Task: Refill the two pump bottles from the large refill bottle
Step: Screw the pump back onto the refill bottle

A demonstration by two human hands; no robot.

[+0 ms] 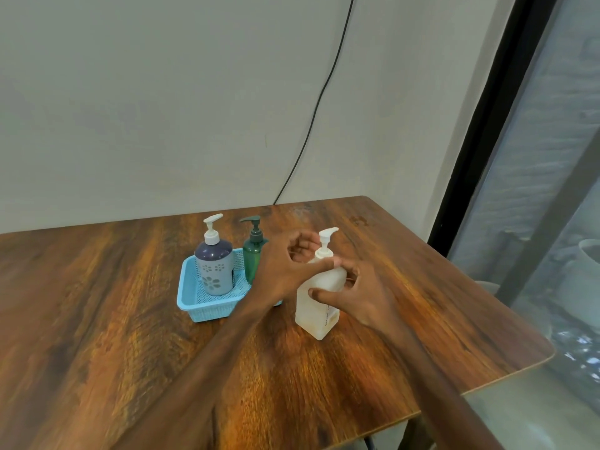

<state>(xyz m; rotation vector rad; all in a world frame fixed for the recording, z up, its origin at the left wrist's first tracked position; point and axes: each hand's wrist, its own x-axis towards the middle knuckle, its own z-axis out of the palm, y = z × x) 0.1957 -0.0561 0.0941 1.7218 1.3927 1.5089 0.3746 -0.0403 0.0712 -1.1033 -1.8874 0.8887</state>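
Translucent refill bottle, pinched by the right hand's fingers, may topple if the left hand, grip unclear, jerks it.

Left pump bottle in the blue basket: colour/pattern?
The pump bottle is grey with white flower prints, dark navy shoulder, white pump. Head view.

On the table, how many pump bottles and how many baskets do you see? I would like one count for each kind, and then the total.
Pump bottles: 3 (grey flowered pump bottle, green pump bottle, large translucent refill bottle)
Baskets: 1 (light blue basket)
Total: 4
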